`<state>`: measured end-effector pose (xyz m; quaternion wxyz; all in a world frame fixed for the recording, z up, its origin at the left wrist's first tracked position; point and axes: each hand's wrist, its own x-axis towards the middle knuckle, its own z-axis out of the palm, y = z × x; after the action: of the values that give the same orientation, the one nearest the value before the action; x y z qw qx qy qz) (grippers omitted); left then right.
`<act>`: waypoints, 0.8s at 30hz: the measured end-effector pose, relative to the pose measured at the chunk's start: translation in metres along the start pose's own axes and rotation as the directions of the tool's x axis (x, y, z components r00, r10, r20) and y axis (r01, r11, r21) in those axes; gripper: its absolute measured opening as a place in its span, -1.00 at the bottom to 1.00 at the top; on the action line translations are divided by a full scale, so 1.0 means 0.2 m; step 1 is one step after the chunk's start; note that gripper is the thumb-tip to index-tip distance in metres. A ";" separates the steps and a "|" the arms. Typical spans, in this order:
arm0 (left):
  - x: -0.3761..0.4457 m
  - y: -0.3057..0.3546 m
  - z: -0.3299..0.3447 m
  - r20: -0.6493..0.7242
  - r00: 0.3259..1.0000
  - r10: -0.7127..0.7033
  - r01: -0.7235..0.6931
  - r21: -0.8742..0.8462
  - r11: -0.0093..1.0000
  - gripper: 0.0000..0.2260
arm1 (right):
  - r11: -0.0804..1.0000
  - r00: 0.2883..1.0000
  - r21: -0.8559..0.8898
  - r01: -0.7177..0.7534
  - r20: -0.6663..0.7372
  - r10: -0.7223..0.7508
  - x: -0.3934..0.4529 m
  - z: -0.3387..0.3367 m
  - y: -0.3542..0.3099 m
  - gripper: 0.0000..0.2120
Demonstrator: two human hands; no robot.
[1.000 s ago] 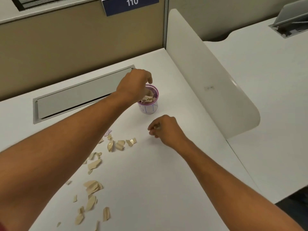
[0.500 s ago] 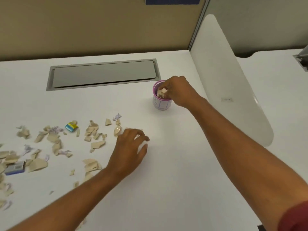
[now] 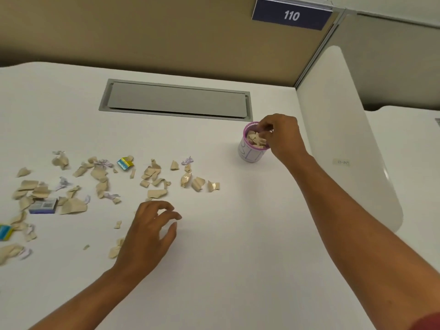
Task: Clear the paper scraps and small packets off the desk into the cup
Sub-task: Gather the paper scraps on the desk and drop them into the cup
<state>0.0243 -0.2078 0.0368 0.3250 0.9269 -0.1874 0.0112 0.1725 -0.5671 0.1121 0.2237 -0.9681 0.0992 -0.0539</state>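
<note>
A small white cup (image 3: 250, 154) with a purple rim stands on the white desk (image 3: 238, 234), filled with tan paper scraps. My right hand (image 3: 282, 136) hangs over its mouth with the fingertips bunched together; I see no scrap between them. My left hand (image 3: 147, 234) hovers low over the desk with its fingers spread, holding nothing, just right of the nearest scraps. Tan and lilac paper scraps (image 3: 152, 177) lie scattered across the desk's left half. Among them are a blue-yellow packet (image 3: 125, 163), a grey-blue packet (image 3: 44, 206) and another blue packet (image 3: 4, 232) at the left edge.
A grey cable hatch (image 3: 176, 101) is set into the desk behind the scraps. A white rounded divider panel (image 3: 345, 139) rises right of the cup. A tan partition wall (image 3: 142, 36) with a "110" sign (image 3: 291, 15) closes off the back.
My left hand has left the cup and come down beside the scraps. My right hand has gone from the desk to the cup's mouth, carrying a scrap there half a second ago.
</note>
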 end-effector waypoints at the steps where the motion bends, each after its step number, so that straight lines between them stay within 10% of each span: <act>1: -0.03 -0.02 -0.02 -0.017 1.000 -0.016 0.016 0.008 1.000 -0.78 | 0.999 1.000 -0.035 0.011 -0.006 -0.012 0.01 0.00 -0.01 -0.87; 6: -0.16 -0.14 -0.08 -0.068 0.996 -0.063 0.067 0.053 0.996 -0.82 | 0.975 0.972 -0.219 0.039 0.234 0.013 0.02 0.02 -0.06 -0.82; 13: -0.32 -0.35 -0.12 -0.023 0.985 -0.171 0.170 0.296 0.940 -0.43 | 0.968 0.976 0.207 0.143 -0.191 -0.104 -0.25 0.04 -0.26 -0.87; 18: -0.41 -0.49 -0.03 0.085 0.979 -0.184 0.138 0.384 0.913 -0.26 | 0.977 0.943 0.061 0.204 0.257 -0.213 -0.66 0.52 -0.39 -0.40; 24: -0.30 -0.45 0.11 0.120 0.988 -0.102 0.039 0.442 0.896 -0.30 | 0.954 0.934 -0.170 0.248 0.303 -0.189 -0.86 0.89 -0.54 -0.36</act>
<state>-0.0020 -0.1372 -0.0433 0.0944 0.9809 -0.1686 -0.0236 0.0489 -0.3596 -0.0091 0.1270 -0.9887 -0.0377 0.0708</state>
